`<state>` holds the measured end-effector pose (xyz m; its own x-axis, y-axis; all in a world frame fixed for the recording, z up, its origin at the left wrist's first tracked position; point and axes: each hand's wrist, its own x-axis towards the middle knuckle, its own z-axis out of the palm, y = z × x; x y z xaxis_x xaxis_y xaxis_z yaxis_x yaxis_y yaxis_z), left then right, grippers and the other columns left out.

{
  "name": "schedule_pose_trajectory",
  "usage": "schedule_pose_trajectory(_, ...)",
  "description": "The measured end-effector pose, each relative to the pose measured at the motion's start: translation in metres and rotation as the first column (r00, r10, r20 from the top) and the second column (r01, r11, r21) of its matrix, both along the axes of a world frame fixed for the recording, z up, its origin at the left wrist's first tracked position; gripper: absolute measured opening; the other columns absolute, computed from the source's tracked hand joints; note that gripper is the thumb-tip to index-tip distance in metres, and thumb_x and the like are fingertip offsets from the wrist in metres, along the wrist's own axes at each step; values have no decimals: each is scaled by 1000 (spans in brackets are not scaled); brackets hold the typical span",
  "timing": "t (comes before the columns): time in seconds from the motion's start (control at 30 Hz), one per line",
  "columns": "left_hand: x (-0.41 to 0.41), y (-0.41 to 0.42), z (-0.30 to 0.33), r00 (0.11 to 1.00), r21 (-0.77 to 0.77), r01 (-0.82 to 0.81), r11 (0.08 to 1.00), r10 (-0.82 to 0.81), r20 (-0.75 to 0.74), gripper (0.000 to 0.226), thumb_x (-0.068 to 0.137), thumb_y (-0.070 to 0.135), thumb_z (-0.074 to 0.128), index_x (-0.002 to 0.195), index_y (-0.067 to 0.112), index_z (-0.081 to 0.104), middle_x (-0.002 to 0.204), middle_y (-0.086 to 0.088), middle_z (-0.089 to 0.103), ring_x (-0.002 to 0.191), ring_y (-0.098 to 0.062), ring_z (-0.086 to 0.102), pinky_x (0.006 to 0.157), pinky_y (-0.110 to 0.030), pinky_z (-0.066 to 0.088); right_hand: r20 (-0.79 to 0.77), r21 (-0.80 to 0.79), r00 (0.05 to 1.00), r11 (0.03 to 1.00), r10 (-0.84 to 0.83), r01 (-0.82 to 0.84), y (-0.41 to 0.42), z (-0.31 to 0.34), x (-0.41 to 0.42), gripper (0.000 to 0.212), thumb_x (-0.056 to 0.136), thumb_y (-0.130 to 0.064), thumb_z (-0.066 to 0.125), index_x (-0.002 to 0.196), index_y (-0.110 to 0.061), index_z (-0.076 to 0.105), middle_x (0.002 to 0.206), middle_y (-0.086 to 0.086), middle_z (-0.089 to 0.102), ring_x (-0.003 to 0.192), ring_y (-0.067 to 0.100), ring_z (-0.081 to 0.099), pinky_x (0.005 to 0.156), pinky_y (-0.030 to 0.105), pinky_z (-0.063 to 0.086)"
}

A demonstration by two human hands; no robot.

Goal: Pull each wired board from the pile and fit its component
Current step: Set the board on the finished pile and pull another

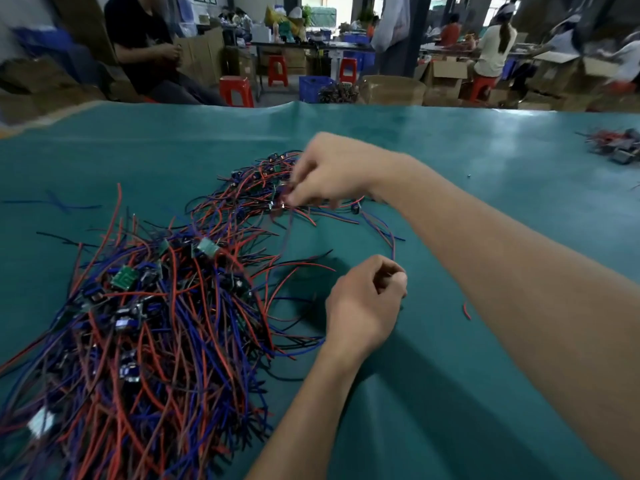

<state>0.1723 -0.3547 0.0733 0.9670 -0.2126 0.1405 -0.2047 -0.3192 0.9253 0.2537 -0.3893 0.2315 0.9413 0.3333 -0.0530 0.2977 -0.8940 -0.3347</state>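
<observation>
While reaching over to the far end of the pile (156, 323), pinching with the right hand (322, 178) at what looks like a small wired board (282, 202), blurred among red and blue wires. Picked there, most likely, because the far end of the pile is thin and easier to pull from than the thick near part. Fingertips bent down and pressed together on it, ready to lift.

Waiting just right of the pile: the left hand (367, 299), fingers curled in tight. Touched at the top by a thin wire (393, 247) trailing from the far end of the pile. Cannot tell if it holds that wire, a little part, or nothing. Kept close, maybe, to meet the board when it comes.

Lots of tangles in the pile, so better to pull slowly and up, not sideways, or other boards may get dragged along.

Plenty of bare green bench (138, 150) right of the pile for pulling a board free. Only a red wire scrap (467, 311) lying there. Well away to the right of the pile, a small heap (616, 147). Beyond the pile, the bench edge (381, 107), not near enough for wires to slip off
</observation>
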Motion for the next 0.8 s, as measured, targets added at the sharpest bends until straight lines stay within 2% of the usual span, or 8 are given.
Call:
schedule_pose_trajectory(0.07, 0, 0, 0, 1000, 33, -21, 999, 21, 2, 23, 81, 46, 53, 94, 32, 66, 82, 14, 74, 87, -11, 70, 86, -38, 55, 72, -69, 990, 989, -124, 129, -19, -24, 12, 15, 90, -22, 68, 93, -11, 79, 84, 6, 74, 75, 22, 67, 75, 29, 57)
schedule_pose_trajectory(0.2, 1, 1, 0, 999, 38, -30, 999, 30, -9, 19, 82, 44, 55, 96, 35, 64, 85, 16, 74, 90, -10, 68, 88, -39, 54, 105, 117, 967, 968, -233, 221, -37, -57, 25, 10, 83, -20, 74, 73, -19, 76, 78, 5, 77, 70, 15, 64, 65, 22, 49)
schedule_pose_trajectory(0.27, 1, 1, 0, 999, 24, -36, 999, 36, -11, 18, 81, 42, 55, 94, 35, 65, 84, 16, 74, 90, -10, 69, 88, -39, 54, 149, 90, 931, 942, -334, 324, -48, -63, 39, 14, 81, -18, 72, 70, -27, 70, 91, 9, 76, 89, 21, 68, 78, 23, 51)
schedule_pose_trajectory(0.37, -1, 2, 0, 999, 19, -44, 999, 44, -6, 17, 80, 39, 55, 93, 35, 64, 81, 17, 73, 88, -9, 68, 86, -38, 54, 85, 32, 890, 894, -448, 447, -67, -74, 49, 11, 84, -18, 69, 85, -28, 70, 116, 13, 72, 110, 29, 65, 98, 33, 53)
schedule_pose_trajectory(0.47, 1, 2, 0, 999, 22, -43, 999, 43, -7, 17, 80, 38, 54, 93, 34, 64, 82, 15, 73, 90, -11, 68, 85, -40, 54, 86, 9, 908, 912, -409, 410, -65, -88, 50, 7, 83, -29, 75, 90, -27, 72, 109, 8, 72, 109, 28, 64, 94, 32, 54)
schedule_pose_trajectory(0.6, 1, 3, 0, 999, 36, -34, 999, 34, -5, 16, 81, 38, 54, 94, 33, 63, 85, 13, 74, 93, -15, 69, 84, -43, 54, 145, -113, 942, 941, -302, 319, -42, -92, 57, 37, 78, -51, 78, 100, -22, 75, 109, 11, 67, 113, 33, 58, 97, 40, 53)
schedule_pose_trajectory(0.7, 2, 3, 0, 1000, 38, -27, 999, 27, -10, 14, 80, 35, 55, 90, 32, 63, 83, 11, 73, 89, -19, 68, 82, -43, 55, 14, -149, 948, 937, -317, 315, -31, -95, 63, 51, 79, -47, 83, 110, -10, 69, 110, 14, 67, 107, 33, 63, 92, 41, 56)
schedule_pose_trajectory(0.8, 1, 3, 2, 1000, 58, -24, 998, 24, -8, 16, 78, 37, 53, 90, 32, 63, 82, 12, 73, 89, -18, 67, 83, -43, 55, -47, -105, 951, 948, -306, 300, -30, -94, 63, 39, 85, -34, 81, 108, -3, 71, 105, 14, 70, 105, 31, 64, 90, 39, 56)
